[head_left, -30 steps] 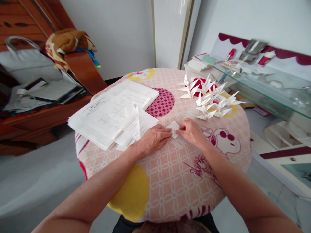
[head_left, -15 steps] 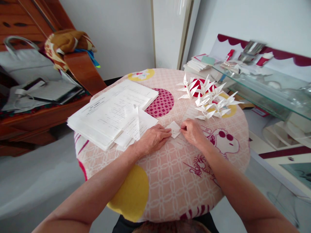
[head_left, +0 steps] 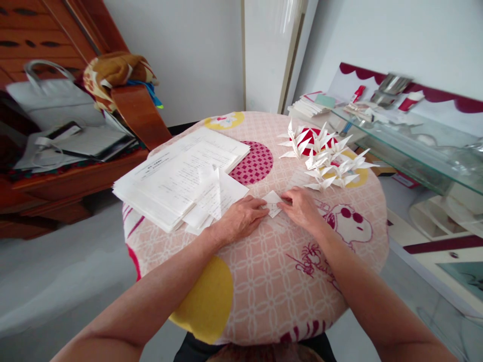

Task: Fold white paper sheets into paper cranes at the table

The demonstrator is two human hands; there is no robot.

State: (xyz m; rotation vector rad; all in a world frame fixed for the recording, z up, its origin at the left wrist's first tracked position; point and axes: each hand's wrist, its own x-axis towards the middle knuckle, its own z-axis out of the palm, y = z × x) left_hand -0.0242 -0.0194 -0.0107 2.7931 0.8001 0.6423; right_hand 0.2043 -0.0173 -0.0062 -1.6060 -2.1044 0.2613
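Observation:
A small folded square of paper (head_left: 273, 203) lies with a corner toward me on the cloth, print showing on its lower part and a line across its middle. My left hand (head_left: 245, 216) holds its left corner down, fingers together over the edge. At the right side, my right hand (head_left: 301, 207) grips the paper between thumb and bent fingers, the thumb resting on top. Beside my left hand are loose cut paper sheets (head_left: 231, 190), one with a raised fold. Several white paper cranes (head_left: 322, 158) stand beyond my right hand.
A thick stack of printed sheets (head_left: 166, 173) covers the left of the round, cloth-covered table (head_left: 271, 281). To the right stands a glass shelf (head_left: 411, 146) with cups and small items. On the left, a wooden seat (head_left: 86, 176) carries a grey bag (head_left: 49, 95) and a tablet.
My right thumb has moved inward onto the paper, and the right fingers have spread from a tight pinch. A fold line now shows across the paper. The view has shifted slightly.

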